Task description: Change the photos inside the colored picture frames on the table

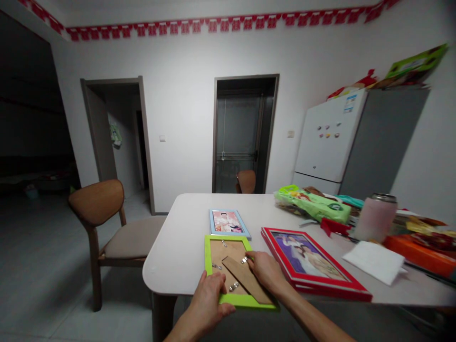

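Green rectangular frame (207,259) lies board-side up under hands (210,297) (265,271).

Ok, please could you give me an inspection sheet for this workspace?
Surface: white table, rounded corner.
Job's things: green frame face down; blue frame behind; red frames to the right.
Clutter: green packet, flask, napkin at the right.
Hands: left hand grips the green frame's near edge; right hand touches a clip on it.
Cables: nothing seen.
Surroundings: chair, fridge, two dark doorways.
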`<state>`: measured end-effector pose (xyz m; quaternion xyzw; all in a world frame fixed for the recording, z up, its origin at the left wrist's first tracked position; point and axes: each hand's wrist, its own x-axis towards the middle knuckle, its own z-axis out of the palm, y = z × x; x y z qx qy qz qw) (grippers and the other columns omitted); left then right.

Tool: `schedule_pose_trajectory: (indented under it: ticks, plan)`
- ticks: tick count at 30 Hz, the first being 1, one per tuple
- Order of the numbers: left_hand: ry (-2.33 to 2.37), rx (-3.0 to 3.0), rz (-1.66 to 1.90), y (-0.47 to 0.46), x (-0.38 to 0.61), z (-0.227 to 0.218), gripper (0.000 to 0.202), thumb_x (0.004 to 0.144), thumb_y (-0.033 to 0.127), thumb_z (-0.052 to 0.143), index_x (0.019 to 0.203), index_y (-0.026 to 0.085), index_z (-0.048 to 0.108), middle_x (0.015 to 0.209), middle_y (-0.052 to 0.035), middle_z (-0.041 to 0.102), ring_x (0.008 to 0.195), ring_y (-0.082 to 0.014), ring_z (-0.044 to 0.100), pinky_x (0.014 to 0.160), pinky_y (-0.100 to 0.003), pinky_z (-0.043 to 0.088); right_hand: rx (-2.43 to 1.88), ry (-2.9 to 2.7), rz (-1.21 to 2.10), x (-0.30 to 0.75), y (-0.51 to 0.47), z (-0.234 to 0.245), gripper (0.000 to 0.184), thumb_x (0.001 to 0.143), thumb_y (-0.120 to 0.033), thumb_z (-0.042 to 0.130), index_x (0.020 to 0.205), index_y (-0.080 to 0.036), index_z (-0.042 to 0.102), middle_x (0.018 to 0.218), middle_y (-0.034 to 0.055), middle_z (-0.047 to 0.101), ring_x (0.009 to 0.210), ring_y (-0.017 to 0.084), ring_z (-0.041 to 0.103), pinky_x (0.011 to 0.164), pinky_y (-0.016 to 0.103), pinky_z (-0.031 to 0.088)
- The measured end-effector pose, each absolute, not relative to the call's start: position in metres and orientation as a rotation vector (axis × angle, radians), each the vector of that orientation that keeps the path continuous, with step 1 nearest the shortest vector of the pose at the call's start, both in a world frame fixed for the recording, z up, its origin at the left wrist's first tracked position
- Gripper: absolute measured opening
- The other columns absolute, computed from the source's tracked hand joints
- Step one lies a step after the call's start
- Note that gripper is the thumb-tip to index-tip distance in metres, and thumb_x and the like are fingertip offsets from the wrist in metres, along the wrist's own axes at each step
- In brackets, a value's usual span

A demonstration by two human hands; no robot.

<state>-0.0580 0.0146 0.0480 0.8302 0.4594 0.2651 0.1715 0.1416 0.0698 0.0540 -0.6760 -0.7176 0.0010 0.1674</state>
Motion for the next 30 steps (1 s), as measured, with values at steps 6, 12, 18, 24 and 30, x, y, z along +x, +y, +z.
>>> schedule_pose_trajectory:
  ticks: [6, 12, 18, 24, 30]
  plan:
    - [1.310, 2.344, 0.735, 0.014, -0.058, 0.047, 0.036, 0.055, 0.027, 0.070, 0.083, 0.019, 0.049, 0.079, 0.0037, 0.056, 0.077, -0.0160, 0.049, 0.081, -0.028, 0.029, -1.822, -2.051, -0.068, 0.134, 0.065, 0.059, 0.032, 0.076, -0.030, 0.038, 0.098, -0.022, 0.060, 0.088, 0.0090, 0.062, 0.082, 0.019, 0.055, 0.066, 0.026, 0.035]
    - [1.298, 2.299, 0.767, 0.015, -0.057, 0.045, 0.036, 0.055, 0.025, 0.071, 0.082, 0.019, 0.049, 0.080, 0.0037, 0.056, 0.079, -0.0152, 0.051, 0.090, -0.032, 0.022, -1.502, -2.206, 0.211, 0.087, 0.071, 0.060, 0.027, 0.073, -0.028, 0.043, 0.080, -0.019, 0.067, 0.082, 0.0061, 0.062, 0.080, 0.015, 0.053, 0.071, 0.022, 0.035]
    - [1.319, 2.299, 0.767, 0.014, -0.056, 0.046, 0.027, 0.056, 0.025, 0.069, 0.073, 0.020, 0.049, 0.081, 0.0034, 0.055, 0.080, -0.0160, 0.050, 0.085, -0.031, 0.029, -1.584, -2.177, 0.224, 0.065, 0.082, 0.054, 0.023, 0.070, -0.026, 0.047, 0.074, -0.017, 0.068, 0.074, 0.0064, 0.065, 0.072, 0.015, 0.055, 0.065, 0.022, 0.035]
    - [1.271, 2.249, 0.812, 0.013, -0.057, 0.044, 0.045, 0.056, 0.026, 0.070, 0.096, 0.020, 0.050, 0.086, 0.0010, 0.057, 0.086, -0.0186, 0.051, 0.095, -0.039, 0.020, -1.682, -2.132, 0.139, 0.071, 0.093, 0.053, 0.029, 0.076, -0.030, 0.041, 0.077, -0.016, 0.066, 0.075, 0.0064, 0.065, 0.070, 0.014, 0.055, 0.065, 0.021, 0.035]
    - [1.242, 2.239, 0.779, 0.011, -0.057, 0.040, 0.053, 0.054, 0.025, 0.073, 0.100, 0.017, 0.050, 0.092, -0.0036, 0.058, 0.092, -0.0201, 0.050, 0.097, -0.040, 0.017, -1.866, -2.005, 0.042, 0.084, 0.123, 0.047, 0.030, 0.077, -0.028, 0.038, 0.081, -0.015, 0.064, 0.085, 0.0105, 0.064, 0.081, 0.018, 0.054, 0.070, 0.026, 0.034]
